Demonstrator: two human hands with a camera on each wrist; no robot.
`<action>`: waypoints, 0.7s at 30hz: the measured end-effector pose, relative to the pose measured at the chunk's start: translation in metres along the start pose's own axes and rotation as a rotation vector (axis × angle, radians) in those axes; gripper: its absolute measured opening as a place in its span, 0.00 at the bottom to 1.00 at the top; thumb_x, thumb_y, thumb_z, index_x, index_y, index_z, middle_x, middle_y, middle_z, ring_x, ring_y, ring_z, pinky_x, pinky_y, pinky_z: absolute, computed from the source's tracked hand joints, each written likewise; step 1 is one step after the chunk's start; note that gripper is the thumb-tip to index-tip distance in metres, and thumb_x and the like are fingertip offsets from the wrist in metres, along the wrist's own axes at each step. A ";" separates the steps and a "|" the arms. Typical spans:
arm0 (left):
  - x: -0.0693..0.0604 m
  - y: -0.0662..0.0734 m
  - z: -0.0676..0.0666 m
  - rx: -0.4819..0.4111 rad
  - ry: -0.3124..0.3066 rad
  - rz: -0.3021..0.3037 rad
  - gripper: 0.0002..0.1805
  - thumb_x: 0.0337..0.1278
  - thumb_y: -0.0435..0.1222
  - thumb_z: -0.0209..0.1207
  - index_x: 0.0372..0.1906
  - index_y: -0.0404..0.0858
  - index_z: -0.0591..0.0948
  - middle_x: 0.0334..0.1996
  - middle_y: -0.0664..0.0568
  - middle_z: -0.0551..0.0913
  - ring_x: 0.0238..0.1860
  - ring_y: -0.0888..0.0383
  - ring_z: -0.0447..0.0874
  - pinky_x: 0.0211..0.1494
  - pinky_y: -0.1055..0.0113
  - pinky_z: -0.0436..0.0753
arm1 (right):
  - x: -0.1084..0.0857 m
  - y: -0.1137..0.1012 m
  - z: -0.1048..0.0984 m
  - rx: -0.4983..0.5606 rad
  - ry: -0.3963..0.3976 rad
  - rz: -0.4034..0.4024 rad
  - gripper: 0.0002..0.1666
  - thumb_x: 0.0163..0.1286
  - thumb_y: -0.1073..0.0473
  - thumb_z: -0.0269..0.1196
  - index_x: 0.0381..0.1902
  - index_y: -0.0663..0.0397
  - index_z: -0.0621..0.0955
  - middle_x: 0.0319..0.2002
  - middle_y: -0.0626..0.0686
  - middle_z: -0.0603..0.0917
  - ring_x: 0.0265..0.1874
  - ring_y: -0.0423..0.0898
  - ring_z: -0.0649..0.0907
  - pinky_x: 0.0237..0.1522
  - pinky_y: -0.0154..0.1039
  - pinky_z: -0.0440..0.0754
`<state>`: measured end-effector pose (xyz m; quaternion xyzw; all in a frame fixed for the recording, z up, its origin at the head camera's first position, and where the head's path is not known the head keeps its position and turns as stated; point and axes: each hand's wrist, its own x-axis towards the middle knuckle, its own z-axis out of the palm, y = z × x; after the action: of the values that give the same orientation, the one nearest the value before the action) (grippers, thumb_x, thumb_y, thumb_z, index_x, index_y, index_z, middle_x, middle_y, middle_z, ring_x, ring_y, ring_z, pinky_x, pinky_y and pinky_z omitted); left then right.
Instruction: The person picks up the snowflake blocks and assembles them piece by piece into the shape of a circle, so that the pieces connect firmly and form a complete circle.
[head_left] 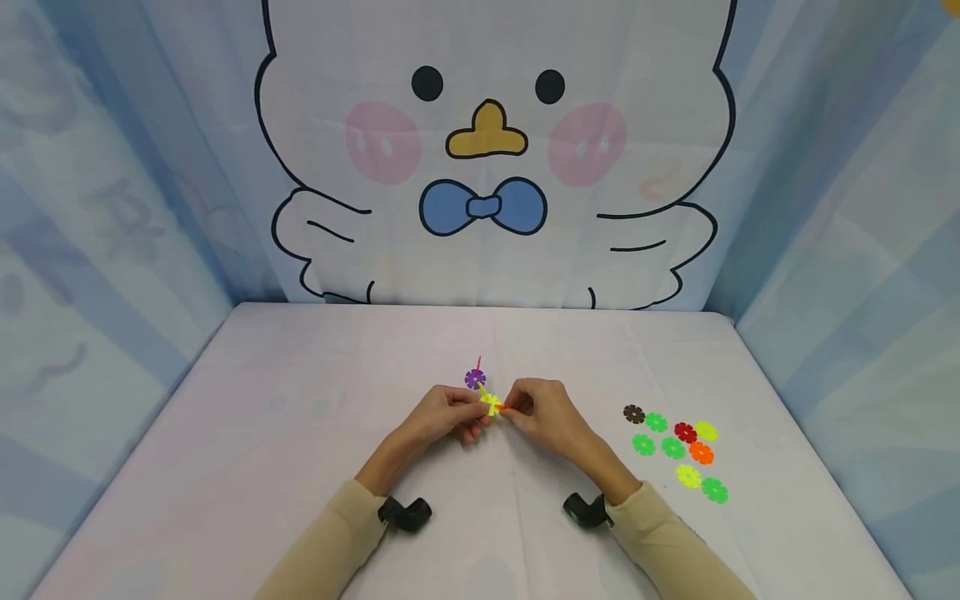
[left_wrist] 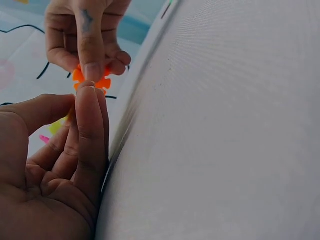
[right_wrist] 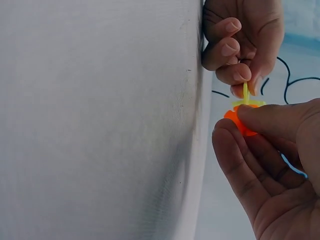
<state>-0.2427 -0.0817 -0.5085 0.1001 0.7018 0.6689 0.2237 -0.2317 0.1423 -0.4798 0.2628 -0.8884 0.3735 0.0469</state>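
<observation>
Close together above the table's middle are both hands. The left hand (head_left: pixel 442 412) pinches a yellow notched plastic disc (head_left: pixel 491 406) between thumb and fingers. Thumb and fingers of the right hand (head_left: pixel 551 417) pinch an orange notched disc (right_wrist: pixel 232 117), which meets the yellow one edge to face in the right wrist view. How deep their slots sit is hidden by the fingers. Just beyond the left fingertips is a purple disc (head_left: pixel 475 379), with a thin pink piece (head_left: pixel 479 363) standing edge-on at its far side. These appear linked with the yellow piece.
Loose notched discs lie to the right of the right hand: a brown disc (head_left: pixel 633 414), a red disc (head_left: pixel 686 432), an orange disc (head_left: pixel 701 453), a yellow disc (head_left: pixel 688 477) and several green discs (head_left: pixel 673 448). A printed curtain (head_left: pixel 487 267) stands behind the white table (head_left: pixel 300 400).
</observation>
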 end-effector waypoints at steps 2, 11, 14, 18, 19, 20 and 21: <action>0.000 0.001 0.000 -0.003 0.002 -0.003 0.10 0.73 0.34 0.64 0.43 0.28 0.85 0.30 0.52 0.91 0.24 0.64 0.84 0.29 0.71 0.87 | 0.000 0.000 0.000 0.005 0.000 0.008 0.07 0.64 0.66 0.76 0.30 0.54 0.86 0.29 0.50 0.90 0.26 0.34 0.84 0.32 0.29 0.85; -0.001 0.001 0.000 0.001 0.019 -0.010 0.12 0.71 0.35 0.66 0.48 0.28 0.85 0.34 0.48 0.93 0.27 0.63 0.87 0.31 0.70 0.88 | 0.000 0.002 0.000 0.023 -0.004 0.034 0.06 0.63 0.66 0.77 0.31 0.55 0.87 0.29 0.50 0.91 0.26 0.34 0.84 0.32 0.29 0.85; 0.000 0.000 0.000 -0.005 0.022 -0.004 0.14 0.72 0.35 0.66 0.50 0.27 0.85 0.36 0.46 0.94 0.29 0.63 0.89 0.32 0.69 0.89 | 0.001 0.002 -0.001 0.029 -0.009 0.039 0.06 0.63 0.66 0.77 0.31 0.55 0.88 0.29 0.50 0.91 0.27 0.34 0.84 0.33 0.29 0.85; 0.000 0.000 0.000 -0.009 0.022 -0.005 0.15 0.72 0.35 0.65 0.51 0.26 0.85 0.38 0.44 0.94 0.31 0.62 0.91 0.33 0.69 0.90 | 0.001 0.002 -0.006 0.029 -0.061 0.051 0.05 0.64 0.64 0.77 0.33 0.53 0.88 0.31 0.49 0.92 0.29 0.35 0.86 0.35 0.29 0.85; 0.000 0.000 0.000 -0.010 0.023 -0.007 0.14 0.72 0.35 0.65 0.51 0.26 0.85 0.38 0.43 0.94 0.31 0.62 0.91 0.33 0.69 0.90 | 0.000 0.003 -0.009 0.029 -0.083 0.055 0.05 0.65 0.64 0.76 0.34 0.53 0.88 0.32 0.49 0.92 0.30 0.36 0.86 0.36 0.29 0.85; 0.000 0.001 0.000 -0.013 0.026 -0.012 0.14 0.72 0.35 0.65 0.51 0.26 0.85 0.37 0.43 0.94 0.31 0.62 0.91 0.33 0.69 0.90 | 0.000 0.004 -0.012 0.031 -0.107 0.064 0.05 0.65 0.63 0.76 0.35 0.53 0.88 0.34 0.49 0.92 0.31 0.36 0.87 0.37 0.30 0.85; 0.000 0.001 0.001 -0.015 0.029 -0.018 0.14 0.72 0.35 0.65 0.51 0.27 0.85 0.37 0.44 0.94 0.31 0.62 0.91 0.33 0.69 0.90 | 0.000 0.005 -0.016 0.029 -0.129 0.074 0.05 0.65 0.63 0.76 0.37 0.53 0.89 0.35 0.50 0.92 0.33 0.37 0.87 0.37 0.30 0.85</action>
<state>-0.2423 -0.0812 -0.5074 0.0823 0.7006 0.6736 0.2205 -0.2356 0.1561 -0.4714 0.2538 -0.8932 0.3702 -0.0284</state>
